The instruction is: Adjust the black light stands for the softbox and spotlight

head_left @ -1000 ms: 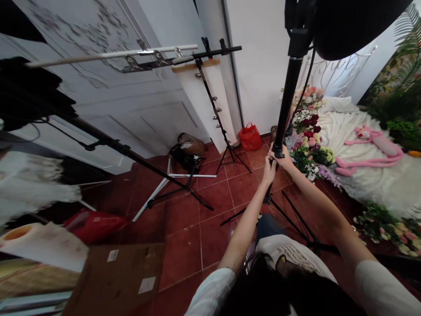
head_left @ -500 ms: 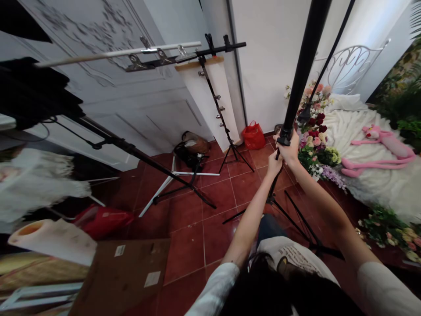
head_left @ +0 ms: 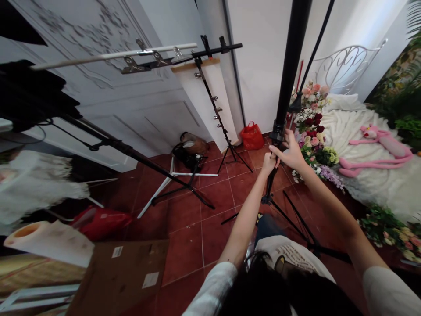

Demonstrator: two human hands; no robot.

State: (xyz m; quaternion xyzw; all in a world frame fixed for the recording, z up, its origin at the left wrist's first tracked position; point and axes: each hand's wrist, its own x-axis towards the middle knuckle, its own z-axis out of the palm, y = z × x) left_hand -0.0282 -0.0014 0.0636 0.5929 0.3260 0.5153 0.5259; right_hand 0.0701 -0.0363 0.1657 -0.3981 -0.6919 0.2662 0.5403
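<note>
At far left, a paper roll point(head_left: 62, 243) lay with its end facing outward, and a red bag point(head_left: 101, 221) rested just behind it. To the right of the roll was a cardboard box point(head_left: 121, 272) bearing two white labels. An angled black stand point(head_left: 148, 161) rose toward the left from the red tiled floor point(head_left: 184, 245). Beyond it, a white sheet point(head_left: 199, 94) hung behind a small tripod point(head_left: 229, 142), whose pole carried metal clips. A red carrier bag point(head_left: 251, 137) stood just right of that tripod.

The person's left hand point(head_left: 269, 162) was closed around the thick black stand point(head_left: 289, 74), below its collar point(head_left: 277, 131). The stand was positioned in front of the person, with its legs spread on the floor. The right hand point(head_left: 292, 153) was at the right side of the stand, fingers apart, thumb pointing toward the left hand. From my position, I could not tell whether its fingertips contacted the collar.

Farther right, mixed flowers point(head_left: 315, 131) bordered a white blanket point(head_left: 342, 120). A pink plush toy point(head_left: 391, 147) lay on the blanket.
</note>
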